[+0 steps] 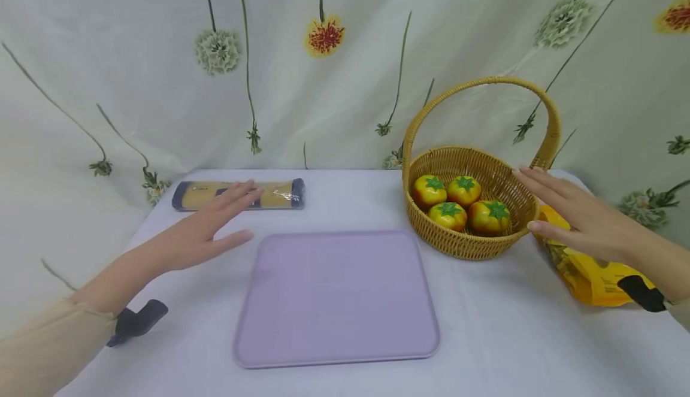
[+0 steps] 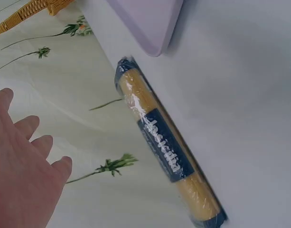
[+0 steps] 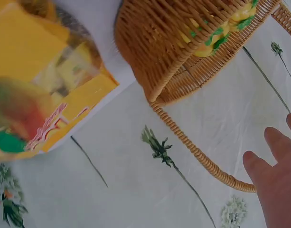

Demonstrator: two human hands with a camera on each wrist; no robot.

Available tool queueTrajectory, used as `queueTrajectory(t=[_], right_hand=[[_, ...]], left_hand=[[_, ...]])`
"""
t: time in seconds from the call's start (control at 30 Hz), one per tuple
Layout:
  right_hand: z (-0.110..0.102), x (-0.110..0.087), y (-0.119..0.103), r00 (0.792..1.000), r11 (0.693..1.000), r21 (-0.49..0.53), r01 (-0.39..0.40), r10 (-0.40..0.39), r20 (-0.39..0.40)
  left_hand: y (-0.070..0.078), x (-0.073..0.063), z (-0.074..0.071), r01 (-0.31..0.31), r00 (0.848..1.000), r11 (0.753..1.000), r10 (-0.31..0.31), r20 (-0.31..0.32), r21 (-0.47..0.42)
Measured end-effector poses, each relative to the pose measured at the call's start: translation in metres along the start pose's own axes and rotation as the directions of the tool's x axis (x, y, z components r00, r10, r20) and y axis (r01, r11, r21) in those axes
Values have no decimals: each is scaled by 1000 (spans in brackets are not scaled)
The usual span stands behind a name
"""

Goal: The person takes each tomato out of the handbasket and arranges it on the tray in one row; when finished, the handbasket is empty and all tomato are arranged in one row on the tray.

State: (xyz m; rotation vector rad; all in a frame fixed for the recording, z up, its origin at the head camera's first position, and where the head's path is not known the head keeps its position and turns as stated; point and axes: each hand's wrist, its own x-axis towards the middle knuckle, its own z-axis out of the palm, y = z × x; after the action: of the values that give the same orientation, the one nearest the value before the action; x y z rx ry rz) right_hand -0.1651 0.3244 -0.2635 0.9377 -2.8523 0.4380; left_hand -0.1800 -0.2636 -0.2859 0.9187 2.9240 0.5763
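My left hand hovers with straight fingers over the table's left side, holding nothing. Behind its fingertips lies a long clear-wrapped pack of spaghetti with dark blue ends; the left wrist view shows its blue label. On the right, my right hand is held out flat near the rim of a wicker basket with a tall handle. Several yellow-orange artificial persimmons with green tops sit in that basket. Partly under the right hand is a yellow printed bag; its contents are unclear.
A shallow lilac tray lies in the middle of the white-covered table. Behind the table hangs a pale curtain printed with flowers. Dark straps show at both wrists.
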Motion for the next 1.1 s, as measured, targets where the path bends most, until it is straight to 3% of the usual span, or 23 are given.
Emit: queueTrajectory(t=[0.27, 0.43, 0.5, 0.6, 0.7, 0.77, 0.87, 1.1], right_hand=[[11, 29, 0, 989, 968, 202, -147, 140, 46], [25, 48, -2, 984, 943, 279, -178, 177, 32], [29, 54, -3, 983, 937, 299, -182, 184, 23], [36, 59, -3, 983, 921, 346, -178, 183, 18], [43, 64, -2, 982, 902, 391, -181, 187, 21], [48, 66, -2, 981, 892, 412, -186, 193, 24], [52, 68, -3, 979, 872, 451, -189, 201, 23], [61, 75, -2, 966, 831, 503, -239, 256, 37]], left_hand=[[-12, 10, 6, 43, 998, 983, -51, -43, -180], [-20, 14, 15, 71, 996, 948, -85, -32, -309], [-20, 15, 19, 99, 993, 914, -116, -20, -393], [-14, 17, 28, 174, 980, 840, -198, 9, -513], [-3, 15, 41, 257, 956, 770, -290, 37, -584], [3, 13, 50, 293, 941, 742, -335, 46, -603], [7, 9, 59, 311, 927, 701, -374, 40, -642], [4, 1, 74, 272, 915, 600, -403, 10, -753]])
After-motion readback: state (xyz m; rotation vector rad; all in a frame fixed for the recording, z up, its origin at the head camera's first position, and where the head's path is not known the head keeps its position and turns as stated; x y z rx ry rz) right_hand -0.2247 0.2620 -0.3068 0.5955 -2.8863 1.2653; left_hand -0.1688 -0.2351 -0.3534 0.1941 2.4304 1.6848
